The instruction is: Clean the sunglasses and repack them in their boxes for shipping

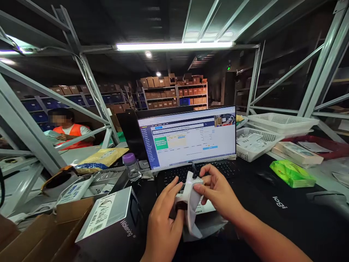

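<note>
In front of the keyboard, both hands are on a white plastic bag. My right hand pinches its upper edge between thumb and fingers. My left hand grips its left side, with the thumb below and the fingers pointing up. A small dark patch shows between the left fingers and the bag; what it is I cannot make out. Beneath the bag lies paper with print on it, partly covered. To the left of my left hand stands a grey box marked Wakening.
A monitor stands ahead, with a purple-capped bottle at its left. An open cardboard box is front left. On the right are white baskets, a green pack and a black desk mat. A person in an orange vest sits far left.
</note>
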A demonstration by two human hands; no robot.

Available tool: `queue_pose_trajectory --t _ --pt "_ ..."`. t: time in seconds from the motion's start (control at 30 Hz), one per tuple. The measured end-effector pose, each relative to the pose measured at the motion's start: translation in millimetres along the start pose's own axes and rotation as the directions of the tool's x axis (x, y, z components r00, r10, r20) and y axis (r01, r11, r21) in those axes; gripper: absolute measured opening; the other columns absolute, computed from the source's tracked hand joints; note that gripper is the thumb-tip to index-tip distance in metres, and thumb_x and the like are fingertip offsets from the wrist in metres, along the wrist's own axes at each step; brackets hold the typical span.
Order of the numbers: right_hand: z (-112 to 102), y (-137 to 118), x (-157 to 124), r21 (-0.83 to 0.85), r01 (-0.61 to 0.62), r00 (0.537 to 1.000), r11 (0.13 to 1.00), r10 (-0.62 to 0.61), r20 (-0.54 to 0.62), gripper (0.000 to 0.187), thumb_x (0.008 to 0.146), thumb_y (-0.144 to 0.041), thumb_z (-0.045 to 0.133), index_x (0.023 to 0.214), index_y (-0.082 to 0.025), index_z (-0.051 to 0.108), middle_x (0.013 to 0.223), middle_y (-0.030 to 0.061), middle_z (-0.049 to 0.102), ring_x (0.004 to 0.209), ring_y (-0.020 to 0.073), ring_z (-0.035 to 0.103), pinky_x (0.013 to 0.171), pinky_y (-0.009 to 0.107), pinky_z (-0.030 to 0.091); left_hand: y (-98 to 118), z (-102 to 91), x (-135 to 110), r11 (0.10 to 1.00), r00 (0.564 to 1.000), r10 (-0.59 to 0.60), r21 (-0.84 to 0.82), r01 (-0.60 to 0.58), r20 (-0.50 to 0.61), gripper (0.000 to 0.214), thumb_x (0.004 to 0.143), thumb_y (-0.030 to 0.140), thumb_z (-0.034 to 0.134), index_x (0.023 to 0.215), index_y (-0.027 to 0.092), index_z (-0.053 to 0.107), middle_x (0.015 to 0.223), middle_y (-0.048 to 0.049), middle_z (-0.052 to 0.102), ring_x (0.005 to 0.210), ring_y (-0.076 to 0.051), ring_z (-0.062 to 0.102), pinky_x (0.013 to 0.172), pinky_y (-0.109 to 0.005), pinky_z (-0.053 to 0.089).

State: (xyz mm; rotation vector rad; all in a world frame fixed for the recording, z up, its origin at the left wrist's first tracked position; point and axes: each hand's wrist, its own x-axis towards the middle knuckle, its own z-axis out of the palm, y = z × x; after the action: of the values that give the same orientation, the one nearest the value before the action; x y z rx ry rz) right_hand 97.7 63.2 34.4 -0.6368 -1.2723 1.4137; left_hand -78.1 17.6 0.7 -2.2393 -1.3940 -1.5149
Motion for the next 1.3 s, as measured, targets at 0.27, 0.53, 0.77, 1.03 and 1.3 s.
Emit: queue_pose_trajectory --t 0.27,0.53,0.77,1.03,1.3 --pt "-37 -20 8 -0.389 0.070 0.997 0.919 -0.073 0.008 0.034 0.076 -0.051 0.075 0.081 -0.021 0.060 0.062 -0.0023 0.060 0.056 0.0154 0.060 0.054 0.027 0.051 -15 -6.7 3 0.947 0.962 -0.272 -0.185 0.261 -0.034 0.043 0.091 0.022 0.054 0.132 0.035 0.058 0.136 -0.0002 0.063 0.122 -0.021 0.063 0.105 -0.042 0.053" --pt "-100 -34 30 -0.971 -0.079 0.912 0.226 -0.376 -0.162 0.015 0.088 -0.033 0.061 0.086 -0.021 0.068 0.071 0.0048 0.067 0.067 0.0246 0.064 0.065 0.036 0.048 -16 -24.3 7 0.957 0.962 -0.262 -0.151 0.247 -0.082 0.039 0.092 0.025 0.055 0.129 0.035 0.060 0.136 0.0005 0.063 0.125 -0.019 0.061 0.107 -0.039 0.052" --pt "-92 -34 29 -0.923 -0.198 0.682 -0.332 -0.722 0.114 0.020 0.092 -0.022 0.050 0.081 -0.016 0.064 0.119 0.0215 0.064 0.122 0.0372 0.054 0.107 0.055 0.031 -8 -28.6 12 0.996 0.996 -0.085 0.005 0.086 -0.039 0.042 0.088 0.016 0.050 0.125 0.031 0.062 0.132 -0.0007 0.066 0.124 -0.020 0.061 0.102 -0.039 0.055" --pt "-124 -39 44 -0.879 -0.166 0.832 0.447 -0.415 -0.368 0.021 0.087 -0.037 0.047 0.072 -0.023 0.051 0.068 0.0039 0.057 0.068 0.0238 0.053 0.065 0.034 0.035 -5 -48.0 15 0.997 0.970 -0.073 -0.005 0.076 0.232 0.045 0.092 0.020 0.050 0.131 0.039 0.058 0.144 0.0010 0.057 0.133 -0.021 0.055 0.089 -0.033 0.061" --pt "-31 -4 12 -0.010 0.096 0.951 0.995 -0.095 -0.296 0.033 0.082 -0.057 0.066 0.086 -0.024 0.064 0.087 0.0025 0.068 0.090 0.0233 0.061 0.082 0.033 0.049 -6 -28.0 8 0.957 0.970 -0.242 -0.158 0.243 0.028 0.041 0.094 0.026 0.052 0.134 0.036 0.057 0.143 -0.0015 0.058 0.129 -0.021 0.057 0.101 -0.038 0.056"
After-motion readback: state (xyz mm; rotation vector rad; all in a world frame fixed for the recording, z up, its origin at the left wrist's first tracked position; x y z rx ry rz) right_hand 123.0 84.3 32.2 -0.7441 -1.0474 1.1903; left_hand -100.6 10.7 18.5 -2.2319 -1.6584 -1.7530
